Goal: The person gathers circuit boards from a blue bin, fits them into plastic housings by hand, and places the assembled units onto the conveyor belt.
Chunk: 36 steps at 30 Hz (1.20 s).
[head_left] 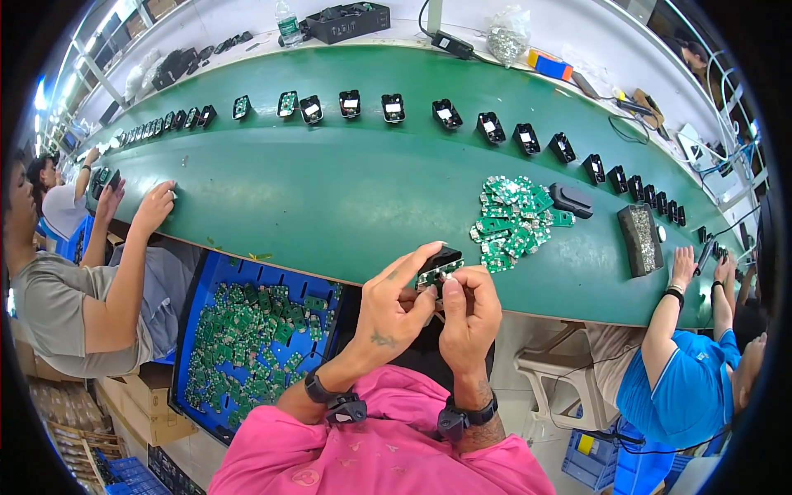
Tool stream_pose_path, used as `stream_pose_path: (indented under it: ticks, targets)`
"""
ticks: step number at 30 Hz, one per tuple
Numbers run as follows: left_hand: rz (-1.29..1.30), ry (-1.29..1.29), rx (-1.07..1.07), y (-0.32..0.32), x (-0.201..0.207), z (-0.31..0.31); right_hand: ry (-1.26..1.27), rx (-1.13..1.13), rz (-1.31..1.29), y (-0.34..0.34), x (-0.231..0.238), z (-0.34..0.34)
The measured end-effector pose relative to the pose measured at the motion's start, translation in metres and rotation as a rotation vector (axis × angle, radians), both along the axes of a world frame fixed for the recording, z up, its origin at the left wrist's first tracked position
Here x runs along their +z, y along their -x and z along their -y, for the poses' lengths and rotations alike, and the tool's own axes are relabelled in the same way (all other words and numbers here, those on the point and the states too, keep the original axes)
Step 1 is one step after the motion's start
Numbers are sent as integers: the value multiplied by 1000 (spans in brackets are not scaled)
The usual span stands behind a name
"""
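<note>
A small black plastic housing (437, 257) is held up in front of me at the table's near edge, with a green circuit board (431, 276) in its open side. My left hand (386, 307) is closed round the housing from the left, fingers over its top and thumb beneath. My right hand (469, 320) pinches at the board's right end, thumb pressed close to the housing; its fingertips partly hide what they grip. Just beyond, to the right, lies a heap of green circuit boards (513, 221) on the green table (355, 198). A black plastic case (571, 200) touches the heap.
Black housings (393, 108) stand in a long curved row along the table. A dark block-shaped box (639, 241) lies at right. Left of my lap, a blue bin (186, 330) holds many boards. Co-workers sit at left (74, 318) and right (681, 379), near a beige stool (551, 371).
</note>
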<state>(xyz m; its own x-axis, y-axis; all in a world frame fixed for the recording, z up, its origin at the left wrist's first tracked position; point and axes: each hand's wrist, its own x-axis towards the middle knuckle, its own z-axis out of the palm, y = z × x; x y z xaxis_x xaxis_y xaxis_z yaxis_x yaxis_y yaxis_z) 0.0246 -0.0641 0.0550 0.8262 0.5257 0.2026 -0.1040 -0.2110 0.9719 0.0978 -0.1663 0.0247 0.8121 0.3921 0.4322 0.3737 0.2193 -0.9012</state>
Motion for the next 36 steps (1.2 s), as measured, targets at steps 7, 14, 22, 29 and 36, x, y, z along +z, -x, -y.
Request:
stream_pose_path:
  ticks: [7,14,22,29,36]
  targets:
    - [27,-113,37,4,6,-4,369,-78,383,-10,29,12]
    - [33,-148,33,3,8,1,261,-31,115,-5,33,10]
    - [52,-81,27,4,9,0,261,-97,266,-6,33,11]
    - [24,-199,33,4,12,-2,446,-57,490,-13,44,15]
    - [3,-309,36,3,14,-7,477,20,544,-21,50,18]
